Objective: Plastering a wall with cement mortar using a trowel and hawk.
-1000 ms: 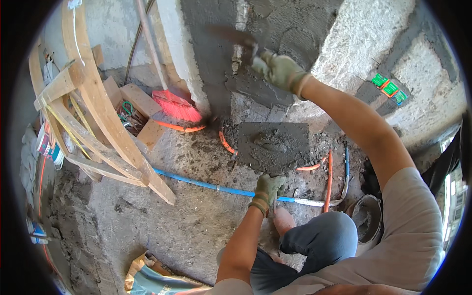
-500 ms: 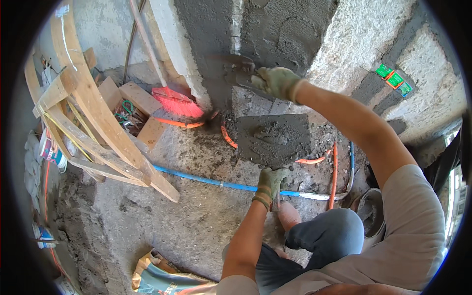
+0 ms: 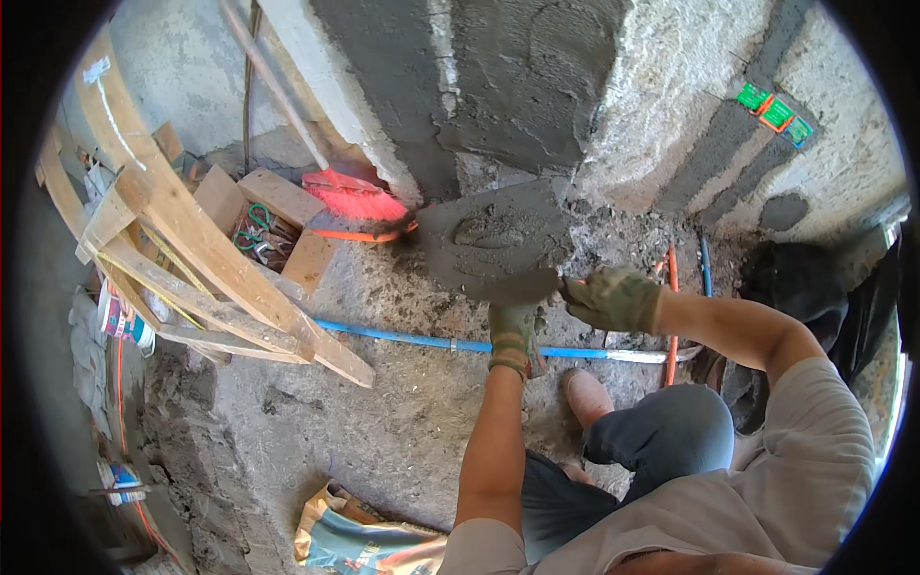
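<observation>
My gloved left hand (image 3: 515, 335) is closed below the near edge of a plasterer's hawk (image 3: 439, 240), a flat square board, and holds it up; the glove mostly hides its handle. Grey mortar (image 3: 498, 230) lies in a mound on the board. My right hand (image 3: 613, 299), gloved too, is closed around the handle of a plastering trowel (image 3: 522, 287). Its dark blade is at the board's near edge, just above my left hand. Beyond the board, wet grey mortar coats a strip of the wall (image 3: 527, 81), with a narrow pale line running down it.
A red broom (image 3: 355, 196) leans in the corner beside an open cardboard box (image 3: 305, 264) of tools. At left stands a wooden frame (image 3: 206, 240). Blue pipe (image 3: 402, 338) and orange conduit (image 3: 673, 316) cross the rubble floor. Green socket boxes (image 3: 776, 113) sit in the right wall; a sack (image 3: 369, 541) lies nearby.
My right hand has brought the trowel down from the wall to the hawk's near edge. The hawk has turned and shifted slightly up and left. Mortar on the lower wall looks smoother.
</observation>
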Demonstrator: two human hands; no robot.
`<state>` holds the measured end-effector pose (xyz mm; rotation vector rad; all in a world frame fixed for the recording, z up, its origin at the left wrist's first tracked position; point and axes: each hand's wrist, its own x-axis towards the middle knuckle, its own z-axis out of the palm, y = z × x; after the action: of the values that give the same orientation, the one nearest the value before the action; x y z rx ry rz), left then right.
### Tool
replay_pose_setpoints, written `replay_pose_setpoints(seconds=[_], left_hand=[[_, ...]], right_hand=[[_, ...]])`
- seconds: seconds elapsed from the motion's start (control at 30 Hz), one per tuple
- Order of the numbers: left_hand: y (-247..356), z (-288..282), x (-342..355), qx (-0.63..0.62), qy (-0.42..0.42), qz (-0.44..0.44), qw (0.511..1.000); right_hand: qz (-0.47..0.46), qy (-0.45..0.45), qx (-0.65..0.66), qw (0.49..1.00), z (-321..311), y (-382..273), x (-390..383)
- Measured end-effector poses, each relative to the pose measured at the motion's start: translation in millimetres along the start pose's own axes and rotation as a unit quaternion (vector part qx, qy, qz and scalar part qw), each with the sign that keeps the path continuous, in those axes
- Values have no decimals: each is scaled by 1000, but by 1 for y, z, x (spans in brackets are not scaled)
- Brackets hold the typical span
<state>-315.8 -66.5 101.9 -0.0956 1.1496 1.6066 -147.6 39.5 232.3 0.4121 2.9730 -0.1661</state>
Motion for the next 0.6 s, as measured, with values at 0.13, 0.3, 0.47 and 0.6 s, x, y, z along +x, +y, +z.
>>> replay_pose_setpoints(seconds=[0.13,0.3,0.47,0.6], left_hand=[[-24,13,4,285,39,124,950],[2,-7,7,218,9,72,973],[10,-27,1,272,-40,131,952],[-9,-18,-3,524,-11,355,774]], right_hand=[[116,95,130,980,3,-1,40],[88,86,93,988,-9,20,20],[-15,48,-149,987,-39,55,-2],[-18,202,-60,977,-36,46,16]])
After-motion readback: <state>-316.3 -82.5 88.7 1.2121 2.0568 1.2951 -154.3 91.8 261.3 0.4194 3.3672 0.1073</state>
